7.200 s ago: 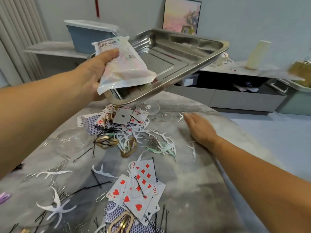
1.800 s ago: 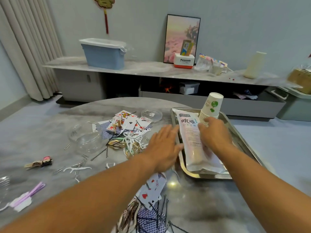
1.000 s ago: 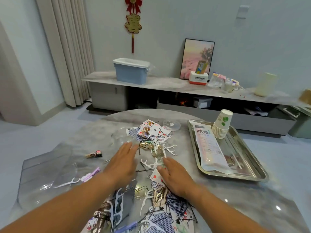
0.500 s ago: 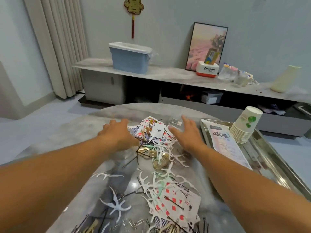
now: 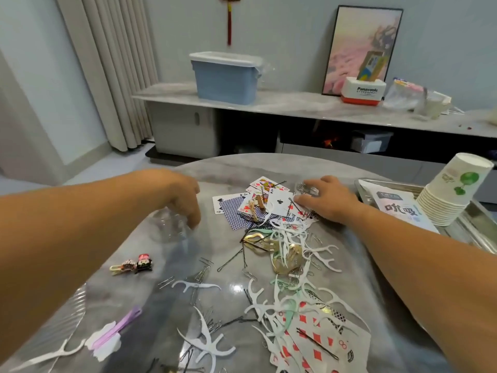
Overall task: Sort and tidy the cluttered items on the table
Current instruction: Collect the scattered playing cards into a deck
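Clutter covers the round grey table (image 5: 269,165): playing cards (image 5: 279,204), white floss picks (image 5: 318,254), gold hair clips (image 5: 286,258), black bobby pins (image 5: 231,261) and paper clips. My left hand (image 5: 183,195) hangs over a clear plastic bowl (image 5: 168,227), its fingertips curled down on the rim. At the far edge of the card pile, my right hand (image 5: 326,201) holds a small clear dish (image 5: 306,188) between thumb and forefinger. More red cards (image 5: 317,343) lie near me.
A steel tray (image 5: 473,220) at the right holds a white packet (image 5: 398,208) and a stack of paper cups (image 5: 454,189). A cartoon hair clip (image 5: 134,265) and a purple strip (image 5: 118,327) lie at the left. Behind the table stands a low cabinet with a blue bin (image 5: 226,76).
The tray, packet and cups were set down at the right. Both hands then moved into the clutter; my left hand dropped onto the clear bowl and my right onto the small dish.
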